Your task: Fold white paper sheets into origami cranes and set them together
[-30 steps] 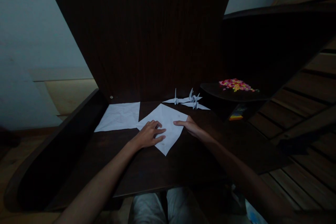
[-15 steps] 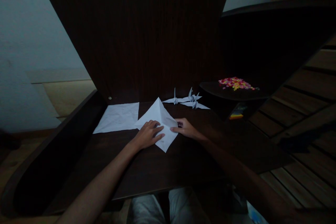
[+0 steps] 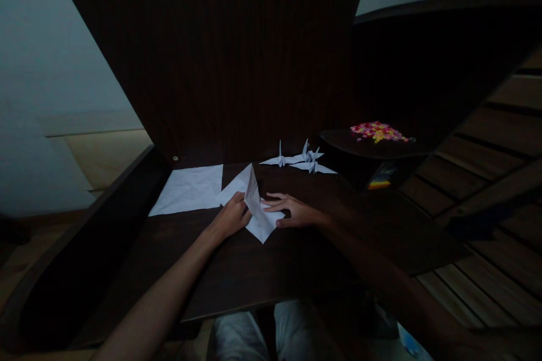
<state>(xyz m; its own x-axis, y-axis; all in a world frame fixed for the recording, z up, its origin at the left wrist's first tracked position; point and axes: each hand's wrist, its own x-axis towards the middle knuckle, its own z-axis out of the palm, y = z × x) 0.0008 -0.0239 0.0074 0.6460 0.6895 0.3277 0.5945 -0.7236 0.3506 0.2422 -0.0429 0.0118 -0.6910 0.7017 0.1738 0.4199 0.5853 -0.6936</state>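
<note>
A partly folded sheet of white paper (image 3: 262, 232) lies on the dark desk in front of me, one flap standing up along its middle. My left hand (image 3: 231, 218) is closed on the paper's left side, its fingertips partly hidden behind the raised flap. On the right part of the paper rests my right hand (image 3: 297, 211), fingers spread and pointing left, thumb near the right corner. Beyond the hands stand several folded white paper cranes: a left crane (image 3: 281, 162), a back crane (image 3: 305, 156) and a front crane (image 3: 313, 168).
To the left lies a flat, creased white sheet (image 3: 188, 189). A pile of small pink, red and yellow pieces (image 3: 380, 131) sits on a low rounded shelf (image 3: 359, 149) at right, with a yellow-marked item (image 3: 379, 184) below. A dark side panel (image 3: 84, 248) borders the desk's left.
The paper's right portion has been lifted into an upright flap leaning left. My right hand has moved from the right edge onto the paper with fingers spread; my left fingers have curled in.
</note>
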